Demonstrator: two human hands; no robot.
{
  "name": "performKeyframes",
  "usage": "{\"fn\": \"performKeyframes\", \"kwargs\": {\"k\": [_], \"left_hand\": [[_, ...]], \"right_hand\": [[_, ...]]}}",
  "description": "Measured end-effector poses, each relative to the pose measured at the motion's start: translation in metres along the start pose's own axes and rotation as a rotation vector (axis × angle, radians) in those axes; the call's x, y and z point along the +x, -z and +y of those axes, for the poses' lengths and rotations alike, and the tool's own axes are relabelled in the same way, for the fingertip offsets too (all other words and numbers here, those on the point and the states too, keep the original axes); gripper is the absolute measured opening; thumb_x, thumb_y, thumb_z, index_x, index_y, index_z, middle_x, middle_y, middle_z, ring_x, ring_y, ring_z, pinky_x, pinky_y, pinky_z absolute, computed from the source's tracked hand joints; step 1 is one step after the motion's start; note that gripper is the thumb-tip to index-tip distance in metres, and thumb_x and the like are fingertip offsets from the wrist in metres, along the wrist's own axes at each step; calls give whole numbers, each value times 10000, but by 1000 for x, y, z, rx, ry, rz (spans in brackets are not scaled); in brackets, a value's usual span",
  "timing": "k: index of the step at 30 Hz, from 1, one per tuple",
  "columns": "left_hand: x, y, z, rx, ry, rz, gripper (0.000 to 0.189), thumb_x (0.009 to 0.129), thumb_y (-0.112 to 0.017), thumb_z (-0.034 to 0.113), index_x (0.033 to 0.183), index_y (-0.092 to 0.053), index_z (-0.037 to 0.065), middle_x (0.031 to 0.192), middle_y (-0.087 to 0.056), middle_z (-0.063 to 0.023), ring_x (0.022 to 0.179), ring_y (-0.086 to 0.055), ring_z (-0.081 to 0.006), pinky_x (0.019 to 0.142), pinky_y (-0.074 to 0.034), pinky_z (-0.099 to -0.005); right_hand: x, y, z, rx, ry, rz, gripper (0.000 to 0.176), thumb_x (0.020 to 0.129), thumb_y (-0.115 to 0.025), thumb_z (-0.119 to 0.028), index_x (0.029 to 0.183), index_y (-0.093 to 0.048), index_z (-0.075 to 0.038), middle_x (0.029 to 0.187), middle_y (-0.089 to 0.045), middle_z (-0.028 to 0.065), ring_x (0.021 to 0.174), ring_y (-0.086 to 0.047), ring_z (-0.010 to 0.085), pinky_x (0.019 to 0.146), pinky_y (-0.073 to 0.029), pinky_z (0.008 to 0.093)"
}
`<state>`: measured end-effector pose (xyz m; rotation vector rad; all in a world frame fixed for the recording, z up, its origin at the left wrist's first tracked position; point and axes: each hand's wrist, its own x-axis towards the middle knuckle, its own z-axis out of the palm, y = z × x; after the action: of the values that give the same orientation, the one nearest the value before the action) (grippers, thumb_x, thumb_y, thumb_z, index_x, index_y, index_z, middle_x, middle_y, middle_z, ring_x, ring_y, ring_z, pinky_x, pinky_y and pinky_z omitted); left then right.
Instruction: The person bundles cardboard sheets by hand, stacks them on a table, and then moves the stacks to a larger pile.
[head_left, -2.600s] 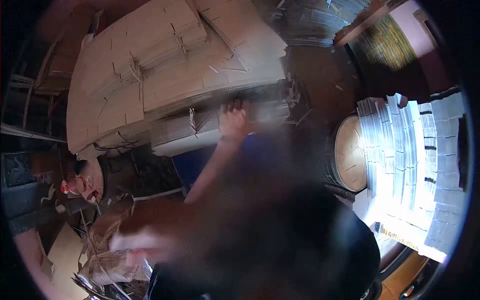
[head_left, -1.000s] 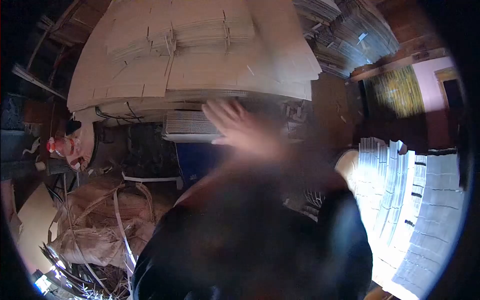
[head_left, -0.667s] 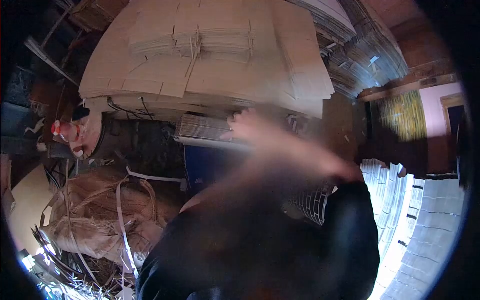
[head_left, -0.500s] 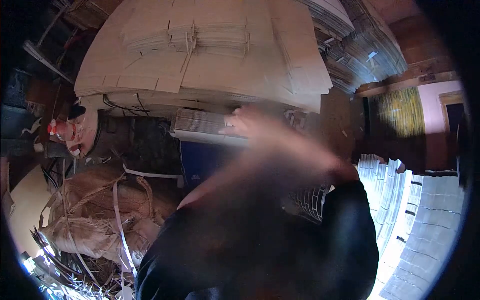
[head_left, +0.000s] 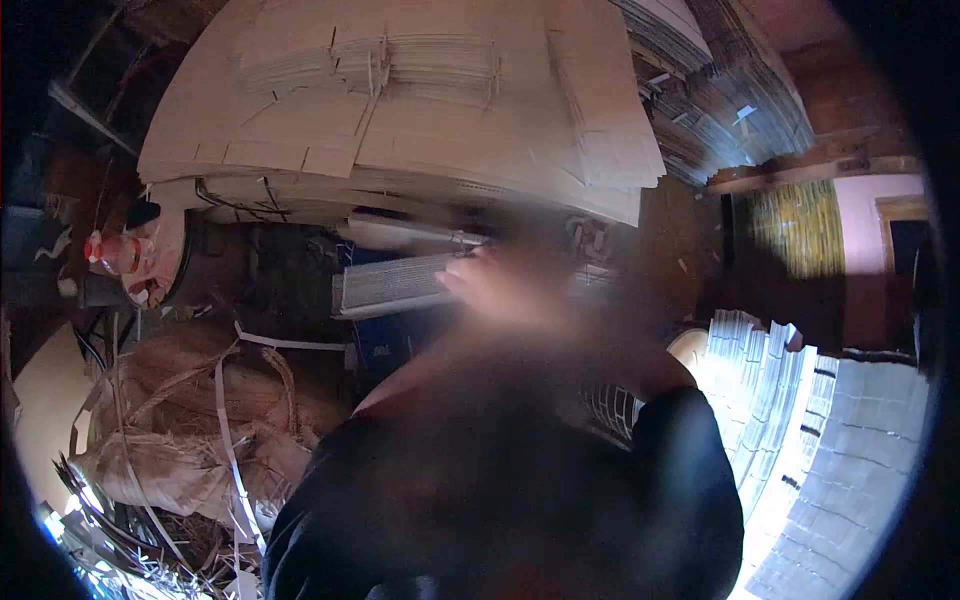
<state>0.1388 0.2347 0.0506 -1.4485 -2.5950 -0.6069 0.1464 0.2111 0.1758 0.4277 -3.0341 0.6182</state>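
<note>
A pale, ridged stack of cardboard strips (head_left: 395,286) lies tilted over a dark blue surface (head_left: 385,338) in front of me. My right hand (head_left: 492,284) is at the stack's right end, its fingers closed on that edge, though a blurry smear on the lens covers much of the hand. My left forearm (head_left: 405,382) comes up from the dark sleeve towards the same spot; the left hand's fingers are lost in the smear. Just behind the stack, a narrow light strip (head_left: 415,232) lies across blue material.
Large flat cardboard sheets (head_left: 400,110) are piled ahead, with more stacks (head_left: 740,110) at the right. A tied woven sack (head_left: 200,400) sits at the lower left, near a bottle with a red cap (head_left: 115,252). Bright stacked sheets (head_left: 840,450) stand at the lower right.
The cardboard strip stack has come closer to me and tilted, with the right hand at its end. A light strip and blue material now show behind it.
</note>
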Motion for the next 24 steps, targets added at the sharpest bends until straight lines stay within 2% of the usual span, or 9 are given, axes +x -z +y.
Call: {"fn": "performKeyframes", "kwargs": {"k": [5,8,9,11,14,17,21,22,24], "left_hand": [[-48,89,4,61,-152,95,161,874,-622,275,950,-619,133,965,-617,-53,1026,-592,-261,989,-434,-499],[-90,105,17,-93,-462,-12,168,880,-629,283,947,-619,129,963,-618,-55,1025,-593,-261,988,-439,-494],[-100,107,22,-149,-583,-72,171,882,-632,285,945,-619,128,962,-618,-55,1024,-594,-262,988,-440,-492],[-116,106,29,-239,-810,-189,176,886,-637,291,943,-619,125,961,-618,-56,1023,-595,-262,988,-443,-488],[-117,110,28,-250,-1006,-289,186,892,-645,299,940,-619,121,959,-619,-58,1022,-597,-263,987,-447,-483],[-111,145,1,-262,-928,-250,197,898,-653,307,936,-619,117,957,-619,-59,1021,-599,-263,986,-451,-478],[-123,220,-82,-127,-421,-107,453,894,-699,400,1190,-623,66,1198,-621,-132,1191,-559,-289,1027,-452,-489],[-112,246,-93,0,-285,-124,586,857,-717,471,1253,-593,57,1252,-595,-148,1223,-537,-300,1052,-431,-499],[-103,271,-113,134,-142,-136,720,820,-734,542,1316,-563,47,1307,-568,-164,1255,-515,-311,1076,-409,-509]], "right_hand": [[23,69,-37,-38,-76,-56,509,860,-677,-490,1106,-665,-44,874,-689,216,839,-687,436,753,-516,587],[16,75,-18,-241,147,216,1075,673,-786,-652,1459,-373,-47,1084,-645,312,1012,-666,453,899,-518,548],[13,72,-14,-234,138,219,1075,673,-786,-652,1459,-373,-47,1084,-645,312,1012,-666,453,899,-518,548],[7,72,-8,350,-361,-502,1030,726,-764,-635,1460,-377,-26,1239,-589,337,1073,-640,468,939,-513,519],[-1,66,-16,100,-73,-318,840,870,-639,-555,1455,-388,-7,1319,-570,283,1080,-631,463,941,-513,502],[-4,31,2,83,-62,-240,807,892,-605,-549,1454,-407,-5,1360,-535,276,1161,-586,445,1007,-465,519],[-13,13,4,-104,28,-194,847,877,-605,-595,1456,-409,-9,1376,-506,266,1292,-492,416,1089,-378,544],[-22,15,5,-151,222,80,844,827,-673,-592,1395,-462,-4,1271,-575,243,1206,-570,401,1021,-456,519],[-13,23,0,-87,29,-38,808,801,-719,-561,1346,-501,-5,1220,-601,226,1139,-612,388,963,-498,495]]}}
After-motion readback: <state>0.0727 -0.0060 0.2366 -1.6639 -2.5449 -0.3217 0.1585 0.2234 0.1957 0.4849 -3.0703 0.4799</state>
